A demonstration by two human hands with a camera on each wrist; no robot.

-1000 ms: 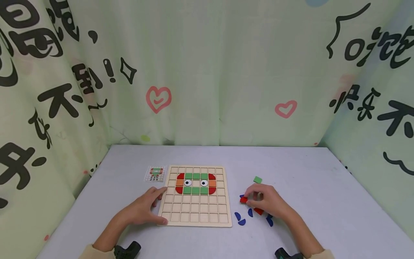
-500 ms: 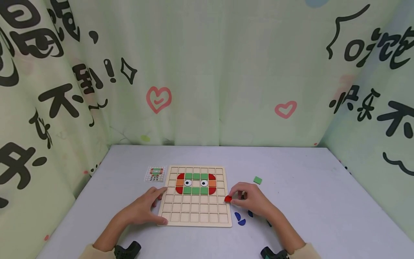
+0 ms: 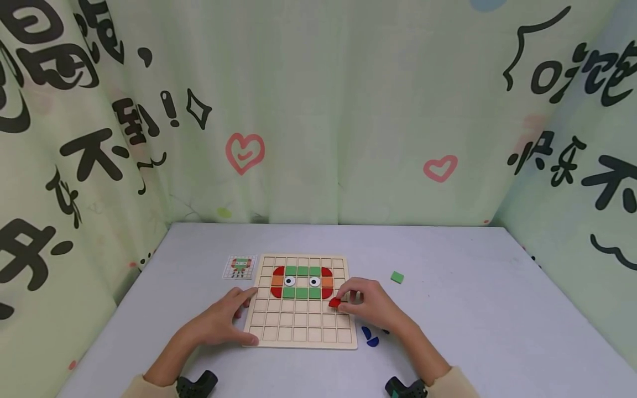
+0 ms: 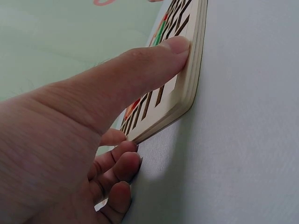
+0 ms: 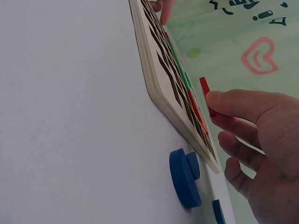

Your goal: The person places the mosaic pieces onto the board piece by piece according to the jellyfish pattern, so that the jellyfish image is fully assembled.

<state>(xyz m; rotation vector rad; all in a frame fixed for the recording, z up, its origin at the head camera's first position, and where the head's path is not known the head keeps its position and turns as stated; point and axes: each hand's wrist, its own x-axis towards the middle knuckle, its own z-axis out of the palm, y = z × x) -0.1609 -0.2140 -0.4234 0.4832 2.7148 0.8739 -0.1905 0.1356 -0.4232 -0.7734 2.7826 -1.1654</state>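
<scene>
A wooden grid board (image 3: 301, 334) lies on the table. Green, orange and red tiles with two eye tiles form a face in its upper rows. My left hand (image 3: 222, 318) spans the board's left edge; in the left wrist view its thumb (image 4: 154, 60) rests on top near a corner and the other fingers are beside the edge. My right hand (image 3: 370, 301) pinches a small red tile (image 3: 334, 303) between thumb and fingertips. It holds the tile over the right part of the grid, just below the face's lower right red corner. The right wrist view shows this red tile (image 5: 204, 86) edge-on, above the board.
A small pattern card (image 3: 240, 267) lies left of the board's top corner. Blue half-round pieces (image 3: 372, 342) lie by the board's right side, some partly hidden by my right arm. A green tile (image 3: 397, 277) lies farther back on the right. Printed curtains surround the table.
My right hand has picked up the red tile from the loose pieces and carried it left, over the board's edge and above the grid. The left hand stays at the board.
</scene>
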